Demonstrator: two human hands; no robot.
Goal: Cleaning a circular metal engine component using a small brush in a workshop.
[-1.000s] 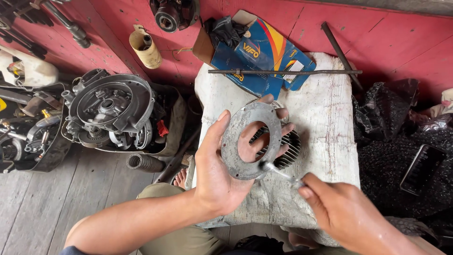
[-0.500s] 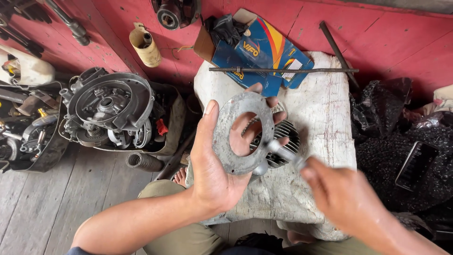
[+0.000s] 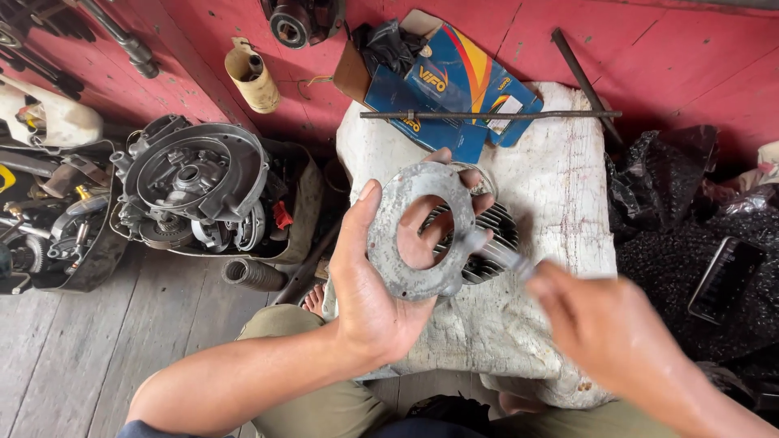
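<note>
Now the left hand (image 3: 369,300) has the flat grey metal ring plate (image 3: 419,229) up off the bench, thumb pressed along its left rim, fingers (image 3: 422,223) curled behind and showing through the big centre hole. That's a firm pinch, fingers closed on the plate. It hangs just above the finned cylinder (image 3: 487,231), which sits near the middle of the pale slab bench (image 3: 560,195).

Right hand (image 3: 604,328) comes in from the lower right, blurred with motion, fingers wrapped round a slim metal tool (image 3: 499,253) whose tip touches the plate's right edge. Can't make out the tip itself, too smeared.

To my eye this is edge work on the plate, scraping or cleaning. Doing it well means keeping that thumb braced so the plate doesn't twist under the tool, working in short strokes away from the fingers behind the hole, and holding the tool shallow so it doesn't gouge the face. Resting the plate's lower edge on the bench would steady it further.

At the far edge of the bench lie a thin metal rod (image 3: 487,115) and blue cardboard boxes (image 3: 454,81). Down left on the plank floor (image 3: 73,357) sits an engine casing (image 3: 195,182).
</note>
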